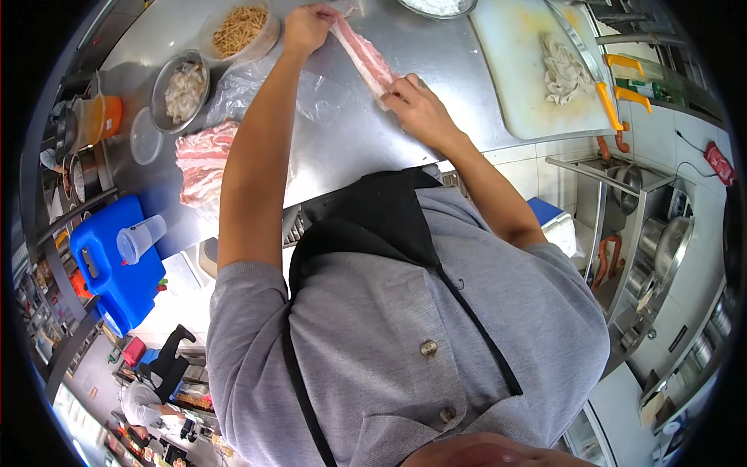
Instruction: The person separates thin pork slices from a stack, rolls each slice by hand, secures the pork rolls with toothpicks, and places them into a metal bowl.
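Note:
A long strip of raw bacon [362,56] stretches slantwise over the steel table [436,54]. At its far end my left hand [308,31] is closed, with the fingertips pinching the strip. My right hand [420,110] grips the near end between thumb and fingers. A stack of bacon slices [204,162] lies by my left forearm, which hides part of it. Beyond that forearm a clear plastic bag [315,97] lies crumpled. Toothpicks [240,31] fill a clear tub near my left hand. Beside the tub, a metal bowl [159,110] holds pale, wet pieces I cannot identify.
On the right, a cutting board [498,86] carries a crumpled cloth [564,70] and an orange-handled tool [607,105]. A bowl of white stuff [437,6] stands at the far edge. A round lid [146,136] and blue jug [117,257] are left. Another person [152,401] is lower left.

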A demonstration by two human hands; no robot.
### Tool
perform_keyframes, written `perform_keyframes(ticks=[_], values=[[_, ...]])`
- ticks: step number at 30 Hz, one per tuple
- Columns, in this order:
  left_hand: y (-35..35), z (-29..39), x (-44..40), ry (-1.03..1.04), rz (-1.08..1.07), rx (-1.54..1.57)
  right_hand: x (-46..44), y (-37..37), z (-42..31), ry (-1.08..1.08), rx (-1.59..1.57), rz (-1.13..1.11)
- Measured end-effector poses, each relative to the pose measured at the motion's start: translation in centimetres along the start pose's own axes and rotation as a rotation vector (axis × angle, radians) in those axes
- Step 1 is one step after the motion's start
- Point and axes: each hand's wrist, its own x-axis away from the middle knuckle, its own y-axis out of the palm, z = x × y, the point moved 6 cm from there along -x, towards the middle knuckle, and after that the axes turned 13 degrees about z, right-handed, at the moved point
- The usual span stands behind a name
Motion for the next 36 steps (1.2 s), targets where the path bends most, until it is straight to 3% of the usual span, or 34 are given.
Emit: perform_keyframes(ticks=[5, 11, 13, 16, 20, 22, 25, 29, 31, 36], values=[[-0.4, 0.4, 0.3, 0.038, -0.003, -0.089, 0.9, 0.3, -0.3, -0.086, 0.099, -0.002], [-3.4, 5.0, 2.5, 0.339, 0.216, -0.275, 1.5, -2.0, -0.7, 0.026, 0.003, 0.005], [-3.1, 7.8, 5.1, 0.555, 0.031, -0.091, 1.4, -2.2, 0.5, 0.155, 0.003, 0.081], [-2.3, 10.4, 8.5, 0.65, -0.164, -0.095, 0.7, -1.4, 3.0, 0.343, 0.044, 0.206], [-1.1, 10.9, 9.9, 0.637, -0.277, -0.117, -1.1, -0.3, 4.3, 0.515, 0.116, 0.102], [-1.0, 10.6, 9.5, 0.586, -0.254, -0.098, -1.1, 0.7, 5.0, 0.711, 0.087, -0.169], [-0.9, 10.3, 9.1, 0.575, -0.256, -0.118, -1.2, -0.3, 4.6, 0.786, 0.191, -0.323], [-0.5, 10.8, 8.4, 0.577, -0.289, -0.163, -0.6, -0.6, 5.0, 0.848, 0.153, -0.35], [0.1, 11.8, 8.5, 0.605, -0.404, -0.138, -1.1, -0.9, 4.8, 0.831, 0.141, -0.142], [1.8, 12.7, 8.3, 0.667, -0.543, -0.168, -0.8, 0.8, 4.8, 0.746, 0.155, -0.123]])
